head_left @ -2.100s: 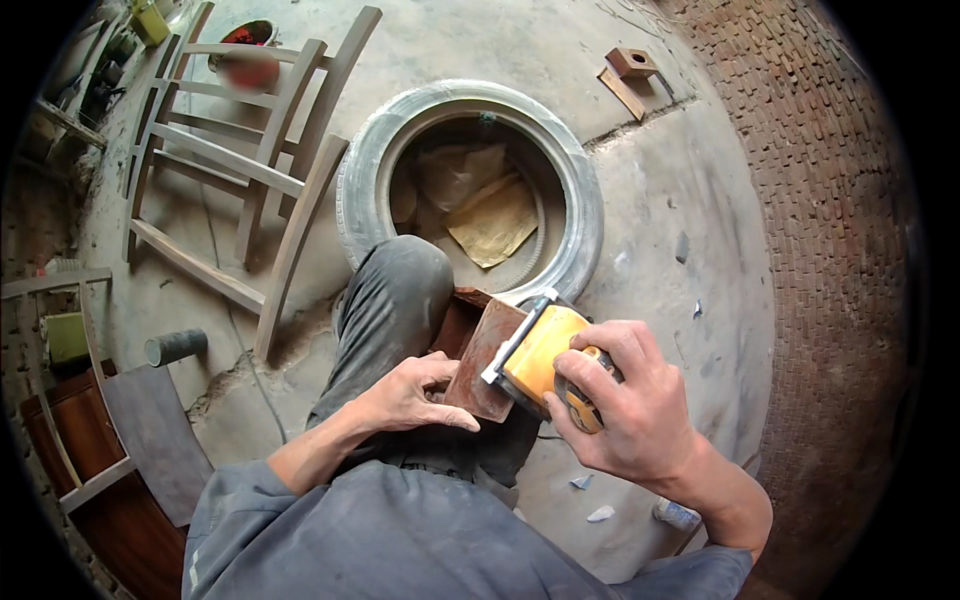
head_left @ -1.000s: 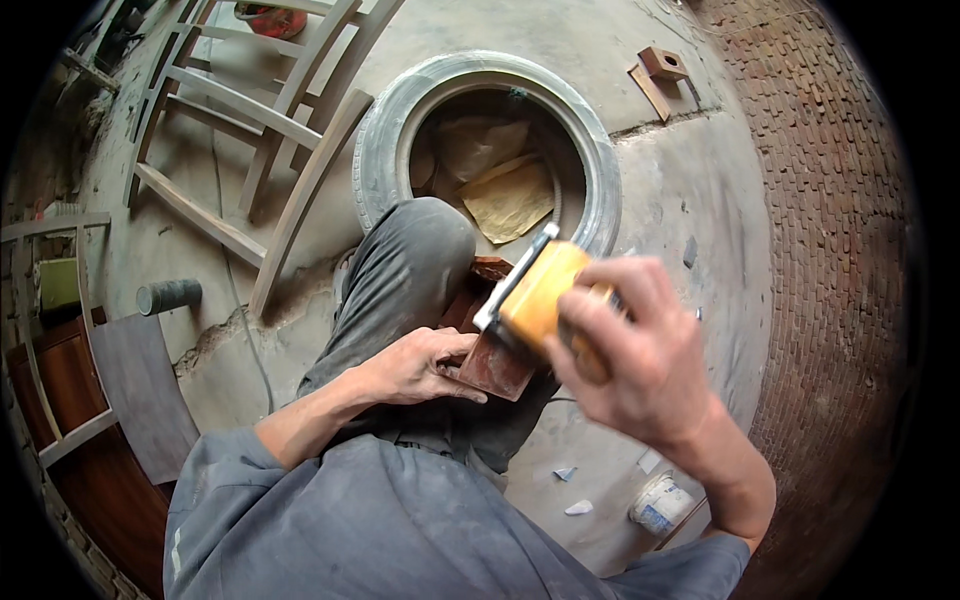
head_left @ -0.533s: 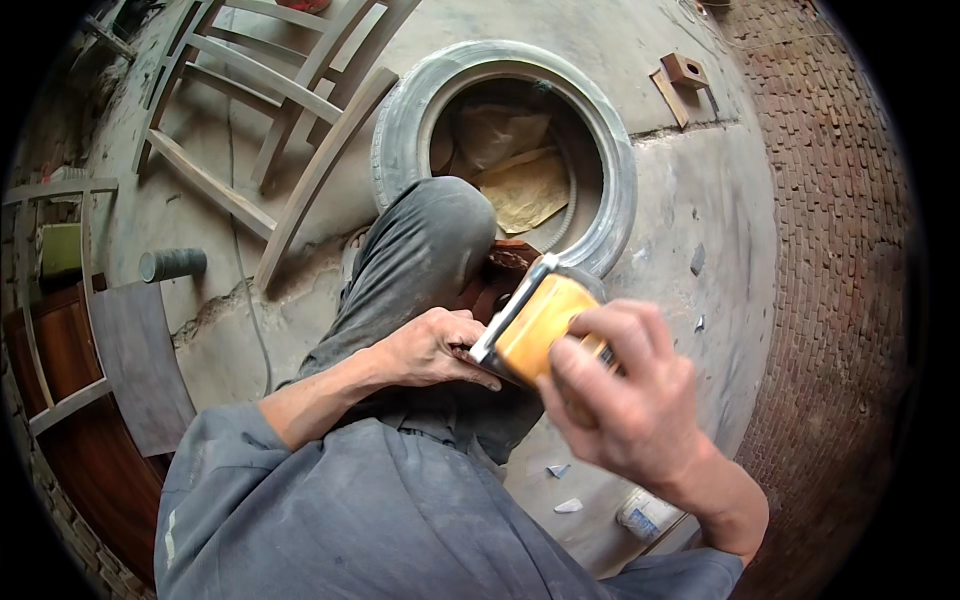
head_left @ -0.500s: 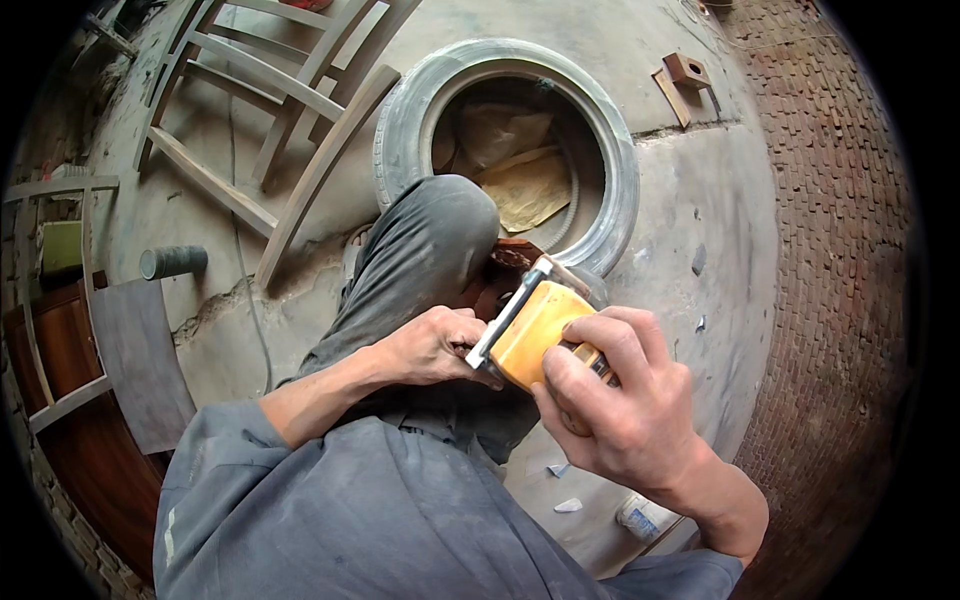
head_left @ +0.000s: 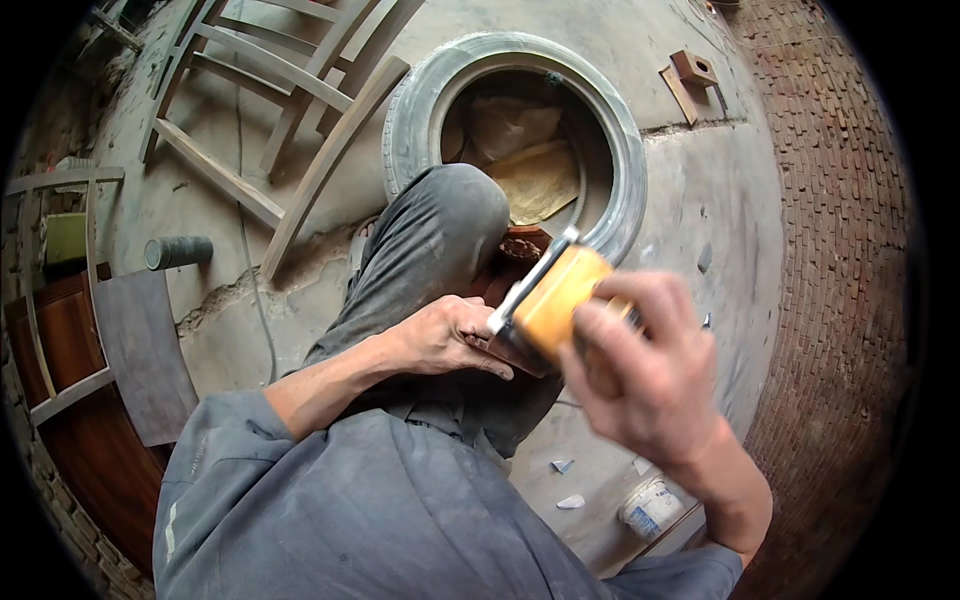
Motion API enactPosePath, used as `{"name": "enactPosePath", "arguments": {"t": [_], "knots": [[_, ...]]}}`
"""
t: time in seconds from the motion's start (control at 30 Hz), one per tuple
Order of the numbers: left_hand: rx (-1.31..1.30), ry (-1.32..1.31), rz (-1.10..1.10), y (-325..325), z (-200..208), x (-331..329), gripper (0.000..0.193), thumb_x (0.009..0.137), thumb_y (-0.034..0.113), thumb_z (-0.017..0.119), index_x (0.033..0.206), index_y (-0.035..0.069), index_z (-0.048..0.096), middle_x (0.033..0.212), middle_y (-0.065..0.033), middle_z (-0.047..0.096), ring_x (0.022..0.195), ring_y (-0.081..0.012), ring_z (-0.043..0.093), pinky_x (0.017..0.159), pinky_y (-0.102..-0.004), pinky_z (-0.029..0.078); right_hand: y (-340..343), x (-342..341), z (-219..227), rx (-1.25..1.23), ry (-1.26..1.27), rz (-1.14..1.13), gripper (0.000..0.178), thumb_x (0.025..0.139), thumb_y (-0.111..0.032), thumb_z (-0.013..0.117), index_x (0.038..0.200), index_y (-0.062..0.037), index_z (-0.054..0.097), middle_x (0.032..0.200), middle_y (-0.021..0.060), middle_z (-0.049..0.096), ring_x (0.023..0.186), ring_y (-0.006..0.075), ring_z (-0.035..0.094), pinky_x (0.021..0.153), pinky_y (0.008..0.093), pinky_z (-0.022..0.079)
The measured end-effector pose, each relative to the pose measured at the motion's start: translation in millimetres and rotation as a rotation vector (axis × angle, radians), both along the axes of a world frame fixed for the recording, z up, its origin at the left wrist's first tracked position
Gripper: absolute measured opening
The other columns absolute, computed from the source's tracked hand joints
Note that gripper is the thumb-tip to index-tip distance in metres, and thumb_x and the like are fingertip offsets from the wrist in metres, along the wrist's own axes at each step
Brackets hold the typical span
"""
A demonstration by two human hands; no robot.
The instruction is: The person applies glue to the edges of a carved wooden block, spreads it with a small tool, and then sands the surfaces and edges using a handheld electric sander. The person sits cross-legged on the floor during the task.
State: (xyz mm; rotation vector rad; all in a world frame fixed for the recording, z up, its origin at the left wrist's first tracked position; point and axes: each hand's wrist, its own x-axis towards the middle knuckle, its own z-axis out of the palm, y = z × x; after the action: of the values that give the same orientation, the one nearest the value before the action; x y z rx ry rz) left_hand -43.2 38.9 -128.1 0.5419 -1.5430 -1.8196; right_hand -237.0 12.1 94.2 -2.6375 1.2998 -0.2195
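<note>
My right hand (head_left: 645, 365), smeared a little by motion, is wrapped round the grip of a yellow power sander (head_left: 563, 300). The sander is tilted, its pale-edged flat pad turned toward my left hand. Closed on the near end of a reddish-brown wooden piece (head_left: 512, 354), my left hand (head_left: 445, 335) steadies it over my lap. The sander's pad lies against or very close to this wood and hides much of it. Just beyond the pad, a brown carved wooden part (head_left: 525, 243) shows beside my raised knee; whether it belongs to the same piece I cannot tell.
A tyre (head_left: 615, 150) with sheets inside lies ahead of my knee. Wooden frames (head_left: 330, 165) stand at the far left, near a grey cylinder (head_left: 178, 252) and a grey panel (head_left: 145, 355). A white tub (head_left: 652, 508) sits at the lower right, a small wooden block (head_left: 693, 68) farther off.
The sander and my right hand have moved to the right, uncovering more of the wood by my left hand. The whole view has shifted slightly.
</note>
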Motion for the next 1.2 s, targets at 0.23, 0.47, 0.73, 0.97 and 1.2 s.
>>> {"name": "enactPosePath", "arguments": {"t": [0.23, 0.47, 0.73, 0.97, 1.2], "knots": [[-0.035, -0.017, -0.013, -5, 2, 2, 0.024, 0.084, 0.018, 0.089, 0.104, 0.006, 0.08, 0.092, -0.0056, 0.077, 0.086, -0.0218, 0.066, 0.083, -0.0359, 0.051, 10, 1, 1, 0.042, -0.006, 0.042, 0.035, 0.071, -0.007, 0.086, 0.101, -0.0083, 0.068, 0.108, 0.0106, 0.062, 0.096, 0.0331, 0.064, 0.069, 0.0403, 0.056], [0.019, -0.044, -0.039, -9, 18, 7, 0.025, 0.082, 0.015, 0.09, 0.103, 0.005, 0.079, 0.093, -0.0067, 0.077, 0.085, -0.0219, 0.066, 0.081, -0.0378, 0.052, -4, -1, 0, 0.004, 0.007, -0.047, 0.037, 0.072, -0.007, 0.086, 0.104, -0.0078, 0.068, 0.111, 0.0108, 0.063, 0.097, 0.0331, 0.065, 0.073, 0.042, 0.056], [-0.047, -0.064, 0.027, -1, -5, 1, 0.022, 0.087, 0.009, 0.083, 0.109, 0.006, 0.078, 0.089, -0.0089, 0.075, 0.08, -0.0229, 0.063, 0.079, -0.0371, 0.051, 31, 11, -1, 0.039, 0.037, 0.056, 0.035, 0.07, -0.009, 0.086, 0.101, -0.0108, 0.07, 0.109, 0.0072, 0.062, 0.099, 0.0314, 0.065, 0.063, 0.0376, 0.056], [0.006, -0.03, 0.018, -3, 9, 1, 0.021, 0.089, 0.01, 0.081, 0.109, 0.006, 0.077, 0.091, -0.0045, 0.075, 0.076, -0.0169, 0.057, 0.08, -0.0338, 0.045, 45, -4, -1, -0.04, 0.095, 0.029, 0.031, 0.069, -0.015, 0.081, 0.098, -0.0195, 0.071, 0.106, 0.0028, 0.063, 0.1, 0.0283, 0.065, 0.057, 0.0308, 0.055], [-0.062, -0.131, 0.039, -1, -2, 2, 0.03, 0.086, 0.007, 0.082, 0.115, 0.007, 0.078, 0.094, -0.0095, 0.077, 0.081, -0.0231, 0.065, 0.075, -0.0361, 0.052, 43, 13, -4, -0.038, 0.038, 0.074, 0.035, 0.069, -0.01, 0.087, 0.1, -0.0115, 0.071, 0.11, 0.0067, 0.062, 0.099, 0.0306, 0.065, 0.063, 0.0361, 0.056]]}}
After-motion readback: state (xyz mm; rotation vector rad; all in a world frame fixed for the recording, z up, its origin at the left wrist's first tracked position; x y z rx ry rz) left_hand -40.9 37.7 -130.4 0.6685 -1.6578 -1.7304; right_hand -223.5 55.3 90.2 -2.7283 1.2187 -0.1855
